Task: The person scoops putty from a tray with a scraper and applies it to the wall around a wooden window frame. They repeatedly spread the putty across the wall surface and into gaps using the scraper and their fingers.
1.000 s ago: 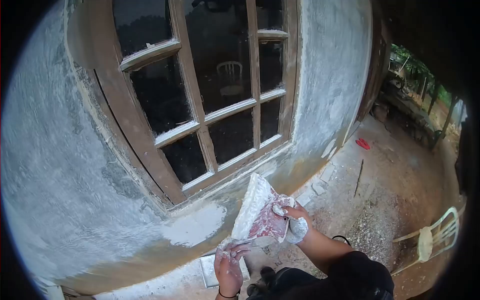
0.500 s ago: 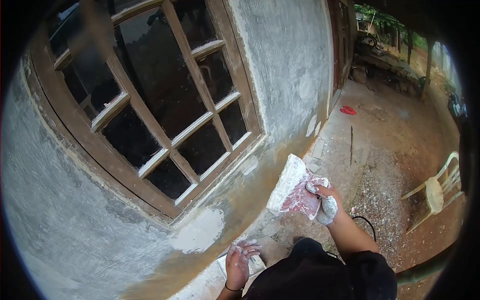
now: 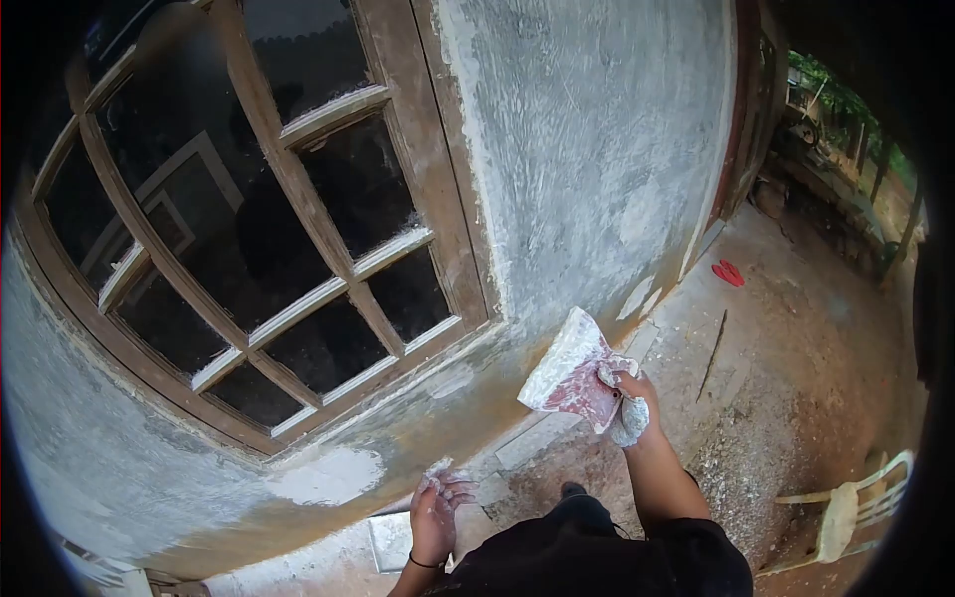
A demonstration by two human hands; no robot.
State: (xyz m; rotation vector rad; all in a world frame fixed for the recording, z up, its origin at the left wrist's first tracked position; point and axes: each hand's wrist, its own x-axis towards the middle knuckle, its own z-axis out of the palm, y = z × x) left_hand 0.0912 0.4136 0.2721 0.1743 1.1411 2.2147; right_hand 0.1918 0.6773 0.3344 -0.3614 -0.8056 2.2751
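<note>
My right hand [image 3: 633,406], smeared with white putty, grips a red plastic putty scraper [image 3: 575,378] by its narrow end. Thick white putty coats the scraper's broad edge, which points toward the grey wall [image 3: 577,169]. I cannot see a gap or contact between that edge and the wall. Lower left, my left hand [image 3: 436,512] is open with nothing in it, its fingers apart and whitened at the tips. Beside it, low on the wall, is a smooth white patch [image 3: 328,478]. A pale rectangular slab or tray [image 3: 391,540] lies below that hand, partly covered.
A wooden window frame [image 3: 466,239] with dark panes fills the upper left. Red sandals [image 3: 728,273] and a thin stick [image 3: 712,356] lie on the floor along the wall. A pale plastic chair [image 3: 841,517] stands at the right.
My view has turned, so the window, the sandals and the chair sit differently in it. Both hands appear slightly farther left; the right still grips the scraper.
</note>
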